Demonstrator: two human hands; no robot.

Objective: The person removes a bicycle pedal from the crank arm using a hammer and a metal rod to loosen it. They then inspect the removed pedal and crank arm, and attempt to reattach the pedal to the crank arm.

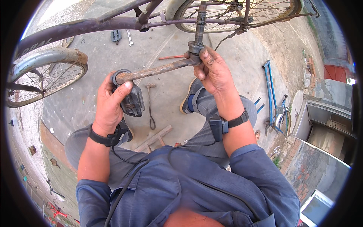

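Between my two hands is a rusty bicycle crank [159,72], slanting up to the right. At its left end a black pedal [133,101] hangs, and my left hand [107,102] is closed round the joint of pedal and crank, thumb on top. My right hand [217,72] pinches the other end, where a dark, greasy axle [200,28] with a ring-shaped collar [196,47] rises from the crank. The axle's upper part overlaps the purple bicycle frame [72,31] in the picture; whether they touch I cannot tell.
A bicycle wheel [43,90] stands at the left, another [234,19] at the far side. On the concrete lie a loose pedal [115,36], a wrench [130,39], a red rod [171,57] and a hammer-like tool [150,106]. Blue frame tubes [269,87] lie right.
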